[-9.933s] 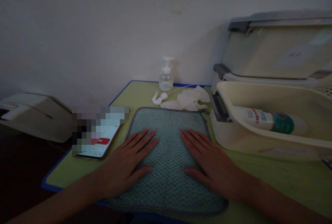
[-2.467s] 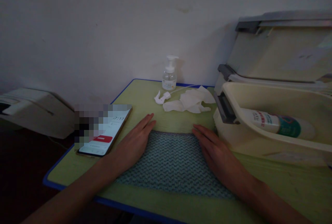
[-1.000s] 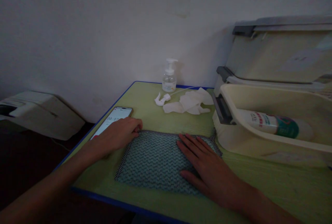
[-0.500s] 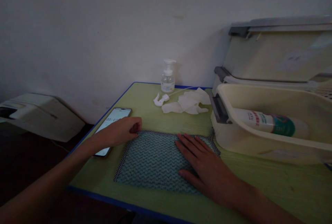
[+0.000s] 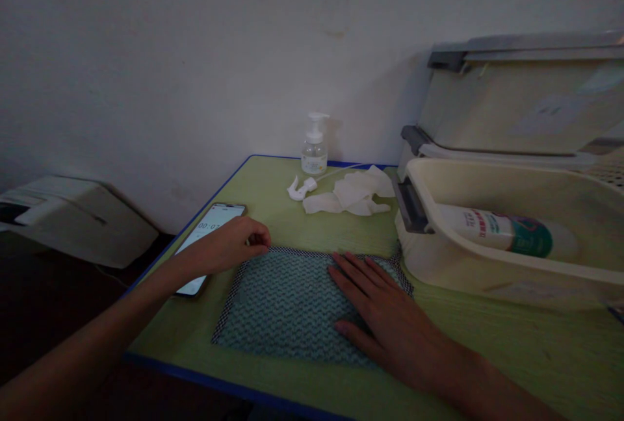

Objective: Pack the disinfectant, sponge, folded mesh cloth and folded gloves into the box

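A blue-green woven cloth [image 5: 287, 304] with a black-and-white checked border lies spread out on the table. My right hand [image 5: 385, 310] rests flat on its right part, fingers stretched out. At the cloth's far left corner is my left hand [image 5: 244, 239], its fingers curled in towards the thumb. The thumb touches the checked edge, but whether the fingers pinch it is hidden. Under my left wrist, a phone [image 5: 214, 219] showing a timer is partly covered.
Behind the cloth are a clear pump bottle [image 5: 314, 156], a white spray nozzle [image 5: 301, 188] and crumpled white tissue [image 5: 363, 190]. To the right, a cream bin [image 5: 468, 271] holds a white-and-green bottle [image 5: 526, 234]. The table's blue edge [image 5: 205, 379] runs along the front.
My left hand has shifted slightly right along the cloth's far edge. My right hand stays in place on the cloth.
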Demonstrator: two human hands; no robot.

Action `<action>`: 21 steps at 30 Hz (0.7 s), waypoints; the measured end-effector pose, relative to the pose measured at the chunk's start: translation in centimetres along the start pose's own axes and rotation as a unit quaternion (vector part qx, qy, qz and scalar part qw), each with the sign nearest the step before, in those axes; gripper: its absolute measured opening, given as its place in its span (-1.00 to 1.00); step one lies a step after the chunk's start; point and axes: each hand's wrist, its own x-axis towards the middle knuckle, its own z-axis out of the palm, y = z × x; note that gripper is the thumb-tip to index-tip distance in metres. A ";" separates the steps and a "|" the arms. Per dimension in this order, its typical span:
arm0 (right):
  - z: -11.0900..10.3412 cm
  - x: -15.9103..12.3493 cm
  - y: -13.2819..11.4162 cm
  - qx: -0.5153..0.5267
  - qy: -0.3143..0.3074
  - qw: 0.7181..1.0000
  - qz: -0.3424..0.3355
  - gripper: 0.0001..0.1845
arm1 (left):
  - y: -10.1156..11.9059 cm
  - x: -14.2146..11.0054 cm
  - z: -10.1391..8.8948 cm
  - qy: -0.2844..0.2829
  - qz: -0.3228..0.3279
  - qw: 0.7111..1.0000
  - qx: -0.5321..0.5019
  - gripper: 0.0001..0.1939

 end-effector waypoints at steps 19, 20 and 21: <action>-0.4 -0.5 -3.7 0.163 0.001 0.986 -0.034 -0.88 | 0.6 0.6 -0.5 -0.041 -0.003 0.999 0.024 -0.79; -0.3 -0.4 -3.7 0.172 -0.006 0.985 -0.029 -0.88 | 0.7 0.6 -0.6 -0.043 -0.004 0.999 0.023 -0.79; -0.3 -0.4 -3.6 0.180 -0.012 0.983 -0.025 -0.87 | 0.7 0.6 -0.6 -0.046 -0.005 0.999 0.023 -0.79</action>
